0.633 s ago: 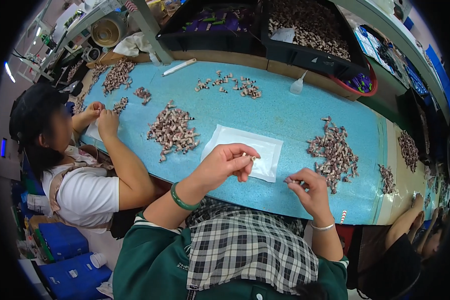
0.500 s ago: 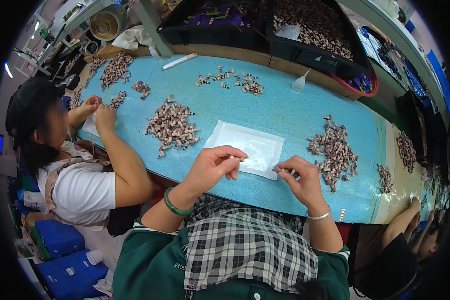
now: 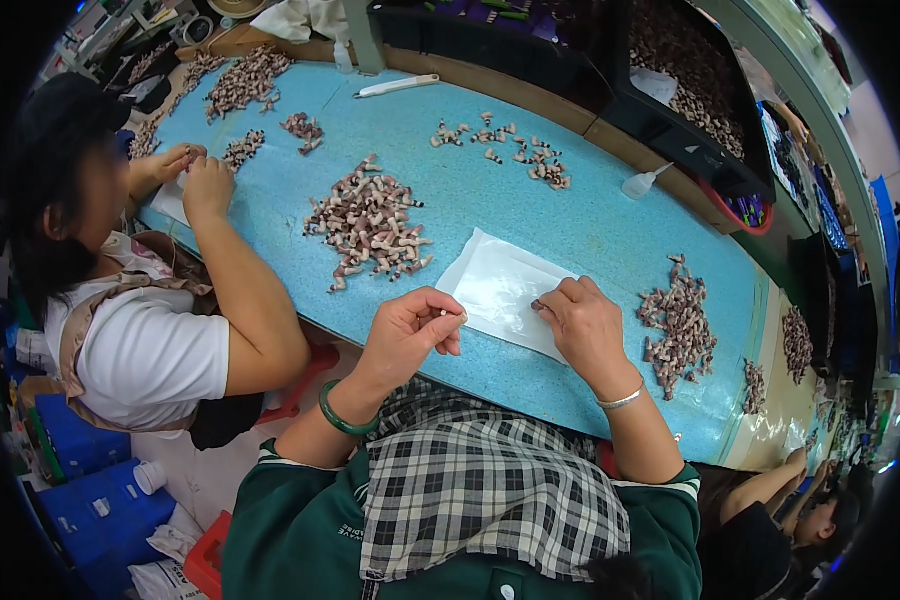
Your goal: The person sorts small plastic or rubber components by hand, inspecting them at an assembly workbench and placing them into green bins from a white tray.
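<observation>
Both hands have just shifted leftward across the white packet (image 3: 500, 285), the right hand (image 3: 585, 325) pinching a small dark piece (image 3: 538, 305) above it, the left hand (image 3: 410, 333) a pale piece (image 3: 463, 316) by its edge, so from here the two look close together.

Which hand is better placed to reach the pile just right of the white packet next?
Probably the right hand, nearer that pile of mottled pieces; the left hand is by the white packet's left side.
</observation>
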